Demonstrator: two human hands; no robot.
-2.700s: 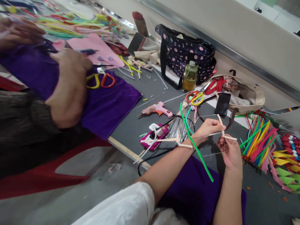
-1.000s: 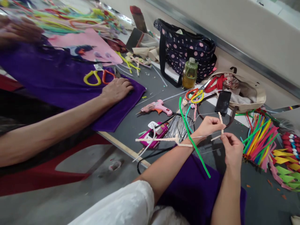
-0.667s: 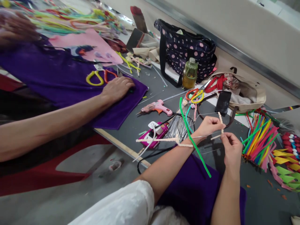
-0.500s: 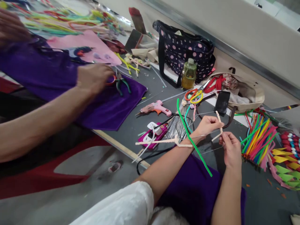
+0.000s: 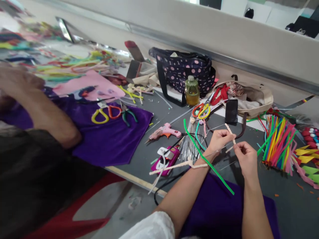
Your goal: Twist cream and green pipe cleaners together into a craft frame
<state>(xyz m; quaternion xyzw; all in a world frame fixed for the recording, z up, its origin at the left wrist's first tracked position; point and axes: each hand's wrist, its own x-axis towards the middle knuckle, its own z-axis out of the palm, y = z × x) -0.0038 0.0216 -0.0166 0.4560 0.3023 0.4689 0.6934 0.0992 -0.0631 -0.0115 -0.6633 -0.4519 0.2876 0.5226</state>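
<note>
My left hand (image 5: 220, 142) pinches a cream twisted pipe cleaner (image 5: 228, 128) between thumb and fingertips. Close by on the right, my right hand (image 5: 246, 156) is closed on the lower part of that pipe cleaner, where a short end sticks out to the left. A bright green pipe cleaner (image 5: 221, 178) crosses my left wrist. Another cream pipe cleaner (image 5: 171, 168) lies against my left forearm; I cannot tell whether it wraps around. Thin wires (image 5: 190, 136) lie on the dark table beyond my left arm.
A pink glue gun (image 5: 165, 131) and a magenta power strip (image 5: 168, 159) with a white plug are left of my arm. Scissors (image 5: 204, 111), a bottle (image 5: 192, 91), a phone (image 5: 231, 111) and bags stand behind. Colourful strips (image 5: 277, 142) lie right. A co-worker's arm (image 5: 53, 121) is at left.
The view has swung left and up. The co-worker's hand has moved left, off the scissors and pliers, which lie on the purple cloth. My hands keep their pinch on the pipe cleaner.
</note>
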